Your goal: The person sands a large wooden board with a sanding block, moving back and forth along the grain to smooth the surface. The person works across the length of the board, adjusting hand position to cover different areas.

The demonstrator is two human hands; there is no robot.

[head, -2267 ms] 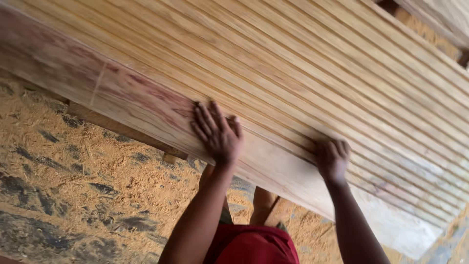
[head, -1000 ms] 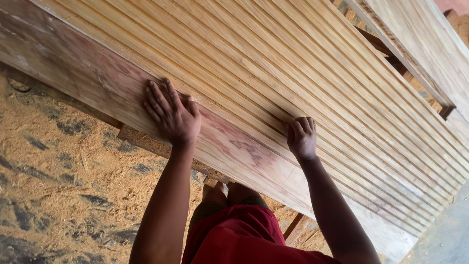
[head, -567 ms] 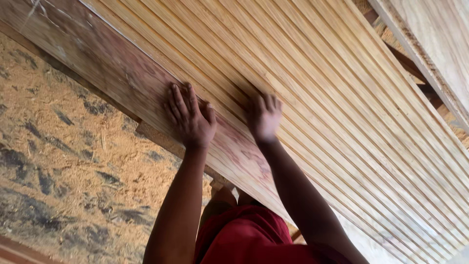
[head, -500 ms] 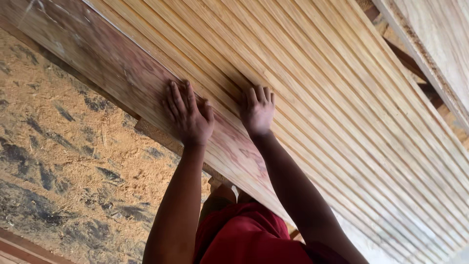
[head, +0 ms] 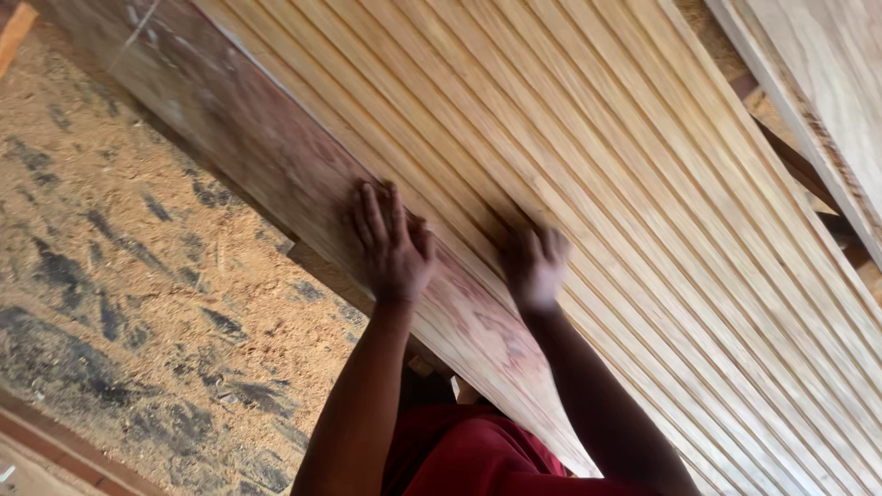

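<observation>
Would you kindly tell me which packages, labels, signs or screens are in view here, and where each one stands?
None in view: only both hands on a stack of pale wooden boards above a sawdust-strewn floor.

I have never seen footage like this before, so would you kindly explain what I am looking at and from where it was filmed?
There is no machine here. A camera worn on a person's head looks down at their two bare hands. The left hand lies flat on a broad reddish plank, the near face of a stack of thin wooden boards standing on edge. The right hand presses on the board edges beside it, blurred by motion. Neither hand grips anything. Sawdust covers the ground, and the person's red garment shows below.
</observation>
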